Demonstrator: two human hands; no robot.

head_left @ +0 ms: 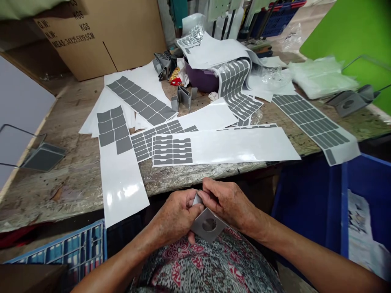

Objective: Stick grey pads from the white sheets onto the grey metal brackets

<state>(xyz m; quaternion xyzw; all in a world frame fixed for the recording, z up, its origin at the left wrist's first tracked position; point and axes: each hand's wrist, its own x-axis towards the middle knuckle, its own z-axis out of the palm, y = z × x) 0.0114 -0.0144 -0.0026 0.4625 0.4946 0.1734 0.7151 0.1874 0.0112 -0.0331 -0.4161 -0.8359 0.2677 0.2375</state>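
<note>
Low over my lap, my left hand (179,211) is closed round the side of a grey bent metal bracket (199,226) with a round hole in its flat face. The thumb lies on the bracket's upper part. My right hand (229,200) pinches at the bracket's top edge, its fingertips close to the left thumb. Whether a small sticker is between those fingertips cannot be made out. Just beyond the hands, on the table, lies a white backing sheet (241,146) with grey notched stickers (172,149) at its left end.
More sticker sheets (122,179) overlap across the worktable (73,179), one hanging over its front edge. Similar brackets (184,97) stand farther back, near a purple bowl (201,78). A cardboard box (134,32) is behind. Blue crates (308,203) flank me below the table.
</note>
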